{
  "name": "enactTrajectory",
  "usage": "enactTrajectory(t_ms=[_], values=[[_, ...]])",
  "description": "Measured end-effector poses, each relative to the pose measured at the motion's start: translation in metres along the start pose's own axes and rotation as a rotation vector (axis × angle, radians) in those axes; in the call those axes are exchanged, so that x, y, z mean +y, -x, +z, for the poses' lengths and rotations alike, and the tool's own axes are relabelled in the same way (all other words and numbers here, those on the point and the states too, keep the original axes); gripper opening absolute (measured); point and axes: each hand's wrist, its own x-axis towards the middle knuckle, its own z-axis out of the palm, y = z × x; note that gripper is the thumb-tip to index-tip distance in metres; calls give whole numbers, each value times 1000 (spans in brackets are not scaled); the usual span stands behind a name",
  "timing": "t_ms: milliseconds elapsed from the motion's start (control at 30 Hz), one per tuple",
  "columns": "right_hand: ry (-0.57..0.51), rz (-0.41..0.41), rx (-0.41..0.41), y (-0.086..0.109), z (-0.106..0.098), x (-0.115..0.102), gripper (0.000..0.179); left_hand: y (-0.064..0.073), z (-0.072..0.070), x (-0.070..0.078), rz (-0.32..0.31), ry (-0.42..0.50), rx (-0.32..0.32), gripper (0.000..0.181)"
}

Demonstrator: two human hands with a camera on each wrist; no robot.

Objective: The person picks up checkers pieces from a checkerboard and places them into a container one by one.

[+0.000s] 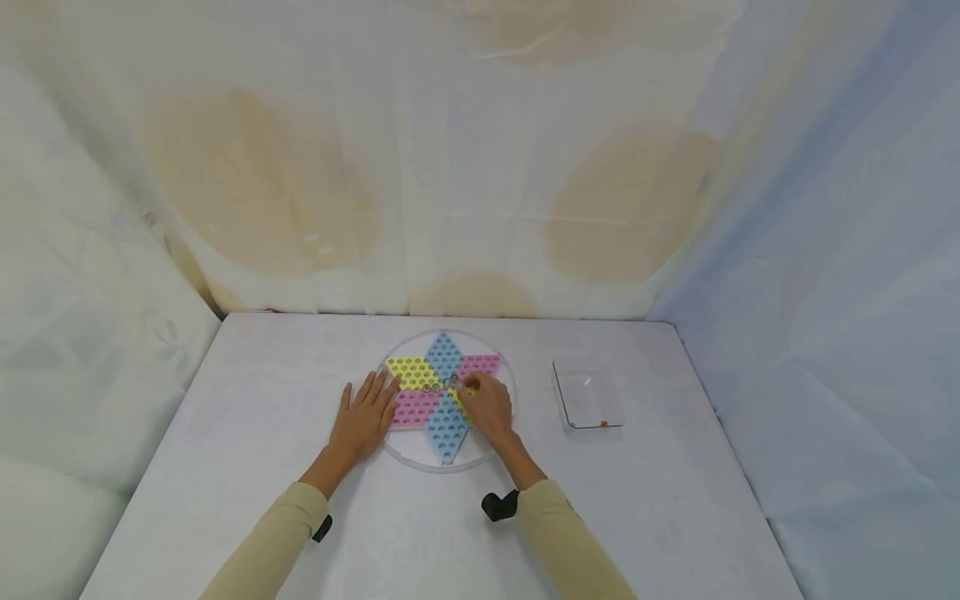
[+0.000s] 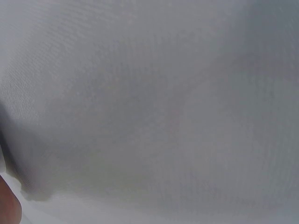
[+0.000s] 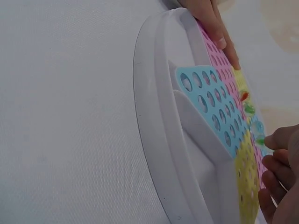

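Observation:
A round white Chinese checkers board point(image 1: 442, 468) with yellow, pink and blue star points lies on the table. Several clear glass marbles with coloured swirls sit in a row across its middle, among them a red one point(image 3: 244, 95) and a green one point(image 3: 249, 108). My left hand point(image 1: 363, 421) rests with spread fingers on the board's left edge. Over the centre right, my right hand point(image 1: 489, 407) pinches a green-swirled marble point(image 3: 260, 140) at its thumb tip, with the other fingers curled. The left wrist view has mostly blurred pale fabric and a bit of skin.
A clear rectangular box point(image 1: 588, 398) stands to the right of the board, with a reddish marble point(image 1: 604, 423) near its front corner. The white table point(image 1: 675, 500) meets draped cloth at the back and sides. Dark wrist-camera mounts hang by both sleeves.

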Motion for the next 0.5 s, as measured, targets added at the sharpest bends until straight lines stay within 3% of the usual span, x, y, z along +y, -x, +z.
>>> enactTrajectory(t_ms=[500], values=[[-118, -72, 42, -7, -34, 4, 14, 1, -5, 3, -3, -16, -4, 56]])
